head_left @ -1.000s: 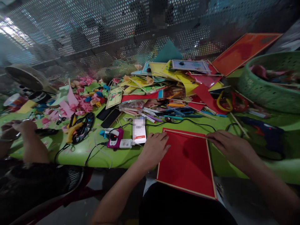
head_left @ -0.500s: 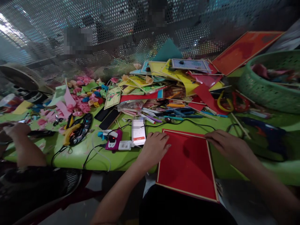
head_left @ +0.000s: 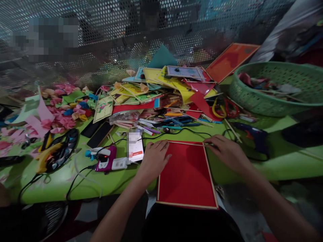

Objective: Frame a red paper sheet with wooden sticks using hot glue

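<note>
A red card framed with thin wooden strips (head_left: 186,174) lies over the near edge of the green table and reaches toward my lap. At its top left corner my left hand (head_left: 154,160) presses down, fingers bent together over the edge and the thumb on the red face. My right hand (head_left: 227,153) pinches the top right corner, fingertips closed at the end of the top strip. Just left of my left hand is a lit phone (head_left: 135,145). A dark blue glue gun (head_left: 253,137) lies beyond my right hand.
A purple power strip (head_left: 106,159) with cords sits left of the phone. Pens, framed cards (head_left: 185,72) and pink paper flowers (head_left: 59,114) are heaped behind. A green basket (head_left: 267,106) stands at right, near scissors (head_left: 219,109). Black cable crosses behind the card.
The view has swung right, so everything sits further left and more of the basket shows. Both hands stay at the card's top corners. The other person's hand at left has left the view.
</note>
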A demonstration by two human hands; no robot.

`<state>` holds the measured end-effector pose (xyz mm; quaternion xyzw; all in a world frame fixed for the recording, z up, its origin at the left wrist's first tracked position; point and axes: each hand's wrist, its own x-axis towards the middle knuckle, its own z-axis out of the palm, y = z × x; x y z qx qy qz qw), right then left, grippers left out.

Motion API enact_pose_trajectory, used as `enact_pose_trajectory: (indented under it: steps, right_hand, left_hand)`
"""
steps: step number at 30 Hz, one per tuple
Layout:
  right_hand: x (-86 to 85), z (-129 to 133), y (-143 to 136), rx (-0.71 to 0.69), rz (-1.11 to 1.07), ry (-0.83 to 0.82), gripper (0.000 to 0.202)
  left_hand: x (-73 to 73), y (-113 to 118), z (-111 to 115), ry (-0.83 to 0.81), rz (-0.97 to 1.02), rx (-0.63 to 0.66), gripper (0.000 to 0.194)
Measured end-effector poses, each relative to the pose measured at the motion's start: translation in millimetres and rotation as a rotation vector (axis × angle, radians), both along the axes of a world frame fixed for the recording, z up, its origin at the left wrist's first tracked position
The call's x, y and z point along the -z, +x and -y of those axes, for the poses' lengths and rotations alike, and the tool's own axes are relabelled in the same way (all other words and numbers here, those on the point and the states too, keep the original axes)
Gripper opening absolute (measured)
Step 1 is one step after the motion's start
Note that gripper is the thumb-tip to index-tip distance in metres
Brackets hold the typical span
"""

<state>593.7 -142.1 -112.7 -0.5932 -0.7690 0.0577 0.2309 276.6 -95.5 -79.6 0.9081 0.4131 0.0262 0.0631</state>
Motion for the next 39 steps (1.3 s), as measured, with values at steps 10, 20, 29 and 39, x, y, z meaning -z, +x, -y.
enact_pose_trajectory:
  steps: [10,20,29,39]
  right_hand:
    - [5.1,-0.7,5.3,0.018,0.041,-0.014,0.023]
    - [3.2,-5.6,4.7,0.024,0.044,-0.040,0.019]
    - [3.8,-10.1,6.0,-0.003,0.048,-0.044,0.022]
    - [1.5,-14.2,5.8,-0.027,0.008,-0.037,0.022]
  left_hand:
    - [2.6,1.0,-1.4,0.027,-0.007,0.008,0.044]
    - [2.6,1.6,-1.7,0.049,-0.017,0.008,0.042]
    - [3.4,2.3,-2.5,0.023,0.012,0.011,0.042]
    - [7.6,-3.3,-6.2,0.035,0.050,0.006,0.040]
